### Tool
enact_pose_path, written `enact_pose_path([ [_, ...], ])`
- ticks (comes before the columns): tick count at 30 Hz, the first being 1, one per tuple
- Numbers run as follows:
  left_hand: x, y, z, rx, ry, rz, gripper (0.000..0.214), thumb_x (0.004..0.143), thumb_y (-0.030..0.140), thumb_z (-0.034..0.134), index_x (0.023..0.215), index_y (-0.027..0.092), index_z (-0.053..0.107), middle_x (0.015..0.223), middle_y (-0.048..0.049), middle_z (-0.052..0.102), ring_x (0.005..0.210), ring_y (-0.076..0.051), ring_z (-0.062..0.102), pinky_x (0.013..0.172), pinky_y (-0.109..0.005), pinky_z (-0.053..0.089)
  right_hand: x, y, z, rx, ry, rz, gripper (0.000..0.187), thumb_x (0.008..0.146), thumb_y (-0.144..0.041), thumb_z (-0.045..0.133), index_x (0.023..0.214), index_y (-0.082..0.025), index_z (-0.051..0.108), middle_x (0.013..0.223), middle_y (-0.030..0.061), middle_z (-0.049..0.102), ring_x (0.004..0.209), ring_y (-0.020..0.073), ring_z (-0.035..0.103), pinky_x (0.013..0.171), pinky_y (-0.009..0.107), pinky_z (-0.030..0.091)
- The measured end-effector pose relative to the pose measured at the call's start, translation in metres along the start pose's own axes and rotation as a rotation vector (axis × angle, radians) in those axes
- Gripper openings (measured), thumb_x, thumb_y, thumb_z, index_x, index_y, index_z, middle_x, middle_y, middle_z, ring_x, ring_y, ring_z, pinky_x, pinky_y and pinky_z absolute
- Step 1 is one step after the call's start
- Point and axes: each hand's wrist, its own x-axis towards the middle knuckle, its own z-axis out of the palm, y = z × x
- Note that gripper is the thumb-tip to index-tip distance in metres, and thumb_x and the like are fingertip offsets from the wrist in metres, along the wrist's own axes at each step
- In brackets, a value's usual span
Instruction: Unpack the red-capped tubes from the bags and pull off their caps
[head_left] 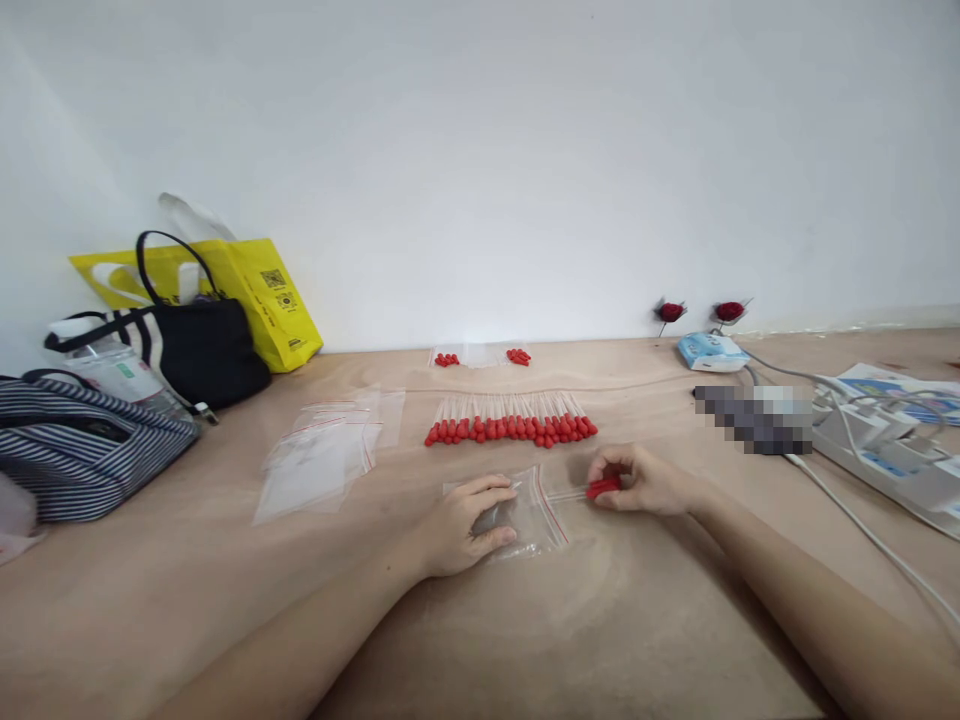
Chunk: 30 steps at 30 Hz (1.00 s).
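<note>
Left hand (465, 522): flat on bag (541, 520), grip apart.
Right hand (643, 480): grip pinching red-capped tubes (602, 488).
Hidden: tube count unclear.

Bare left forearm (322, 640), bare right forearm (810, 600)

dropper row (511, 428) behind bag (525, 515), bags (135, 380) left

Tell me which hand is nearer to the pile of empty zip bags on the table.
Left. The left hand rests on a clear zip bag just right of the pile of empty zip bags; the right hand is farther right, pinching a red-capped tube.
</note>
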Motion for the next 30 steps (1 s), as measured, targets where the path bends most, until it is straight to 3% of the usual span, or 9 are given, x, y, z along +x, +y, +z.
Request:
enact_pose_path([
  [3,0.002,-0.003,-0.001,-0.011,0.047,0.042,0.036,0.081,0.036,0.050,0.113,0.019,0.052,0.121,-0.0081,0.052,0.111,-0.019,0.048,0.094,-0.034,0.039,-0.006,0.005,-0.017,0.130,0.096,0.018,0.023,0.066,-0.037,0.065,0.072,-0.016,0.058,0.071,0.0020,0.061,0.061,0.0108,0.054,0.055,0.024,0.042],
  [7,0.006,-0.016,-0.006,0.079,0.296,0.024,0.022,0.082,0.031,0.048,0.097,0.019,0.059,0.100,-0.0064,0.059,0.095,-0.018,0.053,0.087,-0.035,0.042,-0.004,-0.004,-0.028,0.203,0.426,0.020,0.028,0.061,-0.042,0.068,0.069,-0.016,0.059,0.065,0.0014,0.061,0.060,0.0116,0.054,0.056,0.025,0.043],
  [10,0.008,-0.024,-0.011,0.139,0.408,-0.049,0.015,0.080,0.028,0.050,0.084,0.018,0.060,0.085,-0.0051,0.059,0.084,-0.018,0.053,0.079,-0.036,0.043,0.013,-0.017,-0.023,0.178,0.666,0.019,0.028,0.063,-0.043,0.066,0.072,-0.017,0.059,0.064,0.0016,0.061,0.059,0.0128,0.055,0.056,0.026,0.044],
  [13,0.006,-0.024,-0.013,0.118,0.365,-0.043,0.010,0.078,0.025,0.051,0.078,0.018,0.059,0.082,-0.0039,0.058,0.081,-0.017,0.052,0.076,-0.033,0.043,0.046,-0.025,-0.005,0.057,0.801,-0.100,0.023,0.067,-0.039,0.063,0.072,-0.018,0.059,0.069,0.0034,0.061,0.064,0.0144,0.057,0.059,0.027,0.046],
  [18,0.003,-0.020,-0.011,0.107,0.270,-0.017,0.010,0.077,0.026,0.052,0.078,0.019,0.060,0.085,-0.0038,0.058,0.080,-0.017,0.052,0.076,-0.033,0.042,0.108,-0.035,0.034,-0.273,0.796,-0.258,0.012,0.075,-0.026,0.053,0.076,-0.018,0.062,0.076,0.0044,0.058,0.070,0.0139,0.057,0.067,0.026,0.046],
  [21,0.003,-0.020,-0.011,0.099,0.259,-0.060,0.009,0.076,0.025,0.053,0.078,0.019,0.061,0.085,-0.0038,0.058,0.082,-0.018,0.052,0.076,-0.033,0.042,0.134,-0.038,0.053,-0.473,0.718,-0.170,0.015,0.078,-0.020,0.048,0.079,-0.017,0.062,0.084,0.0056,0.057,0.073,0.0134,0.056,0.067,0.024,0.044],
  [24,0.003,-0.021,-0.013,0.093,0.244,-0.082,0.010,0.076,0.024,0.053,0.079,0.019,0.061,0.085,-0.0037,0.058,0.082,-0.018,0.053,0.077,-0.034,0.042,0.148,-0.039,0.064,-0.593,0.642,-0.100,0.017,0.079,-0.017,0.045,0.080,-0.017,0.062,0.089,0.0068,0.056,0.074,0.0142,0.056,0.065,0.024,0.042],
  [30,0.004,-0.019,-0.013,0.113,0.216,-0.072,0.011,0.076,0.025,0.053,0.078,0.019,0.062,0.083,-0.0032,0.060,0.081,-0.018,0.053,0.076,-0.033,0.042,0.153,-0.039,0.072,-0.629,0.570,-0.107,0.017,0.081,-0.025,0.048,0.080,-0.016,0.063,0.089,0.0068,0.056,0.076,0.0152,0.056,0.068,0.025,0.041],
])
